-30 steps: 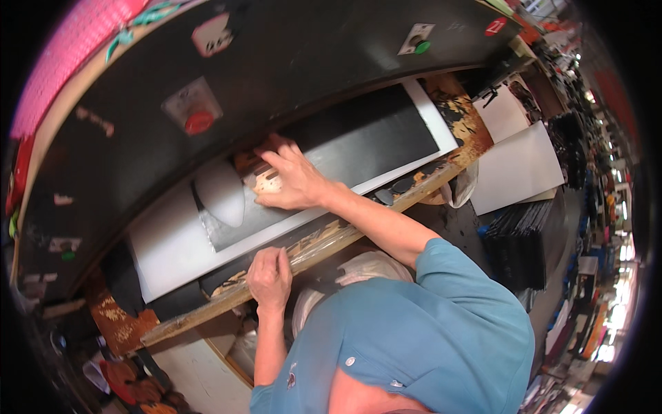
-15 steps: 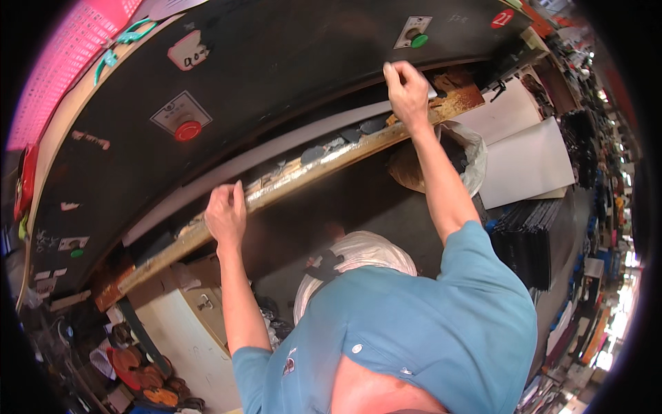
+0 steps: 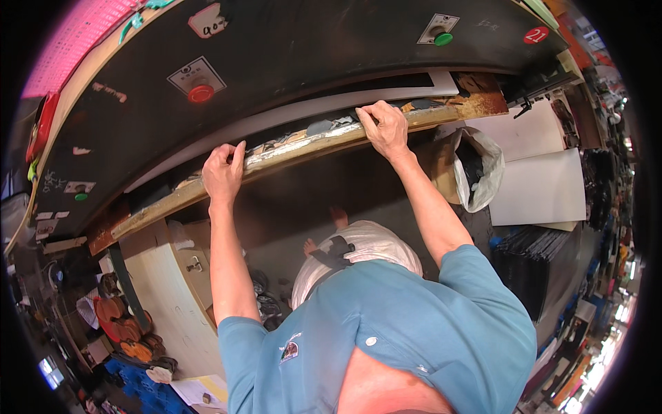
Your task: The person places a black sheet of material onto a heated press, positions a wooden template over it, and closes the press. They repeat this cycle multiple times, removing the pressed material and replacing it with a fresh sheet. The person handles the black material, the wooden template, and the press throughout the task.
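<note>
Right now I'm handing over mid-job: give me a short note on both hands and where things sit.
Left hand: grip closed over the worn wooden front edge of the machine bed.
Right hand: grip on the same edge, further right.
White sheet: lies in the slot behind the edge, under the black machine housing.
Red button and green button: on the housing, untouched.
Done: sheet is inside.
Left: neither button pressed; both hands on the edge.

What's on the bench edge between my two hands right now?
In the head view, between the left hand and right hand, the worn wooden edge carries crumpled silvery foil and grey scraps, nothing else.
</note>
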A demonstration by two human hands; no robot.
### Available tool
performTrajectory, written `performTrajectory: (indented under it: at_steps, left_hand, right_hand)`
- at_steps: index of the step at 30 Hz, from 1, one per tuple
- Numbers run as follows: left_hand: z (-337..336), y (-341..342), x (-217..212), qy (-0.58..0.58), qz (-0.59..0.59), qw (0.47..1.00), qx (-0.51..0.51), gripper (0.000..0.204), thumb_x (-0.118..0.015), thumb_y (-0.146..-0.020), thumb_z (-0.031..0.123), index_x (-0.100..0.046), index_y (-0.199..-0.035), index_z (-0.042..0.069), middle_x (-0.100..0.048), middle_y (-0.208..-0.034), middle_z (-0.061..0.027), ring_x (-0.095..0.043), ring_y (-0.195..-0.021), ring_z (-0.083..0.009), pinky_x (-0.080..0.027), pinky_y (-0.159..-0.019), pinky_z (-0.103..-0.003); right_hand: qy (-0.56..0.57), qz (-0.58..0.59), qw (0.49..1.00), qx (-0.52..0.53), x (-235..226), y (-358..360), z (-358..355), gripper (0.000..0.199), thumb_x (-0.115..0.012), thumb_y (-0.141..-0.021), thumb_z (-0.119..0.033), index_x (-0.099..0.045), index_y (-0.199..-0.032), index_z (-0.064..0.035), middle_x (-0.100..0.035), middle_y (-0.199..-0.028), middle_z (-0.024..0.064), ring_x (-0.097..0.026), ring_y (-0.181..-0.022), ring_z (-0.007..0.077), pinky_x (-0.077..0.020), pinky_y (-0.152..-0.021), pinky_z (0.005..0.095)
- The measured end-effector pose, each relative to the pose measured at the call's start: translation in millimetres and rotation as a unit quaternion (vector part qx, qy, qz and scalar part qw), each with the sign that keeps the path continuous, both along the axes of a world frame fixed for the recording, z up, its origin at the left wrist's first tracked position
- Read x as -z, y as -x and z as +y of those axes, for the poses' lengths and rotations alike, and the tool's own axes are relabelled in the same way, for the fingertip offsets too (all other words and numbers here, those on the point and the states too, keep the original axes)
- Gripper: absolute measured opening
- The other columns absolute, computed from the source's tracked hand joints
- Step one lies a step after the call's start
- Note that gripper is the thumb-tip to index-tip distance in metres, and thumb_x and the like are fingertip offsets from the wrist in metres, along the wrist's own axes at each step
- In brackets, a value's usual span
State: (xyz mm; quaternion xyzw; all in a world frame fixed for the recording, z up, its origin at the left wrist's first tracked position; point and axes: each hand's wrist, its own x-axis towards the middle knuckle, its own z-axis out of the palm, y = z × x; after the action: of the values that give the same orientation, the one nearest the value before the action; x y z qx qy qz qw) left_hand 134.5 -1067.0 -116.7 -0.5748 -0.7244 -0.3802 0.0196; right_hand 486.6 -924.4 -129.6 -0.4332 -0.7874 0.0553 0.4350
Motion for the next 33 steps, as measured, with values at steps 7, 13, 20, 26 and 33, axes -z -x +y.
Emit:
performTrajectory:
  at_steps: [7,13,20,26,33]
  left_hand:
    - [-3.7,-3.6,6.0,-0.016,0.007,1.000,0.017,0.031,-0.081,-0.095,0.025,-0.067,-0.081,0.001,-0.066,-0.079,-0.0149,-0.067,-0.075,-0.0359,-0.053,-0.069,-0.045]
    - [-37.0,-18.8,22.4,-0.016,-0.004,1.000,0.018,0.028,-0.084,-0.091,0.017,-0.065,-0.077,0.001,-0.064,-0.078,-0.0145,-0.065,-0.075,-0.0361,-0.051,-0.070,-0.046]
    - [-119.1,-45.7,11.4,0.109,-0.075,0.988,0.075,0.022,-0.079,-0.094,0.015,-0.067,-0.082,0.000,-0.067,-0.083,-0.0180,-0.066,-0.079,-0.0409,-0.052,-0.072,-0.047]
    - [-108.0,-40.7,-19.5,-0.007,-0.101,0.989,0.112,0.017,-0.069,-0.099,0.005,-0.072,-0.114,-0.002,-0.074,-0.114,-0.0233,-0.071,-0.107,-0.0417,-0.056,-0.094,-0.046]
    - [-130.2,-53.2,25.9,0.028,0.031,0.995,0.092,0.044,-0.065,-0.098,0.000,-0.063,-0.142,-0.001,-0.062,-0.150,-0.0203,-0.051,-0.147,-0.0429,-0.040,-0.123,-0.055]
  right_hand:
    - [0.056,0.033,0.997,-0.029,9.6,-3.2,2.4,0.013,-0.076,-0.096,-0.017,-0.078,-0.089,-0.0061,-0.072,-0.086,0.0095,-0.069,-0.082,0.0319,-0.0512,-0.078,0.0421]
    - [0.192,0.132,0.972,-0.038,15.0,-18.1,-32.1,0.014,-0.075,-0.100,-0.015,-0.078,-0.092,-0.0034,-0.071,-0.083,0.0054,-0.066,-0.075,0.0165,-0.0497,-0.071,0.0321]
    - [0.165,0.208,0.962,-0.061,-5.4,3.5,-97.7,0.010,-0.076,-0.101,-0.009,-0.075,-0.101,0.0012,-0.065,-0.090,0.0000,-0.059,-0.083,0.0087,-0.0478,-0.075,0.0237]
    - [0.180,-0.012,0.971,-0.158,-17.4,119.1,-120.1,0.093,-0.089,-0.080,-0.045,-0.054,-0.148,0.0078,-0.053,-0.150,0.0311,-0.053,-0.139,0.0449,-0.0441,-0.118,0.0505]
    - [0.197,-0.112,0.963,-0.142,-18.0,136.9,-179.4,0.097,-0.084,-0.062,-0.034,-0.058,-0.148,0.0037,-0.040,-0.156,0.0362,-0.045,-0.136,0.0542,-0.0428,-0.117,0.0544]
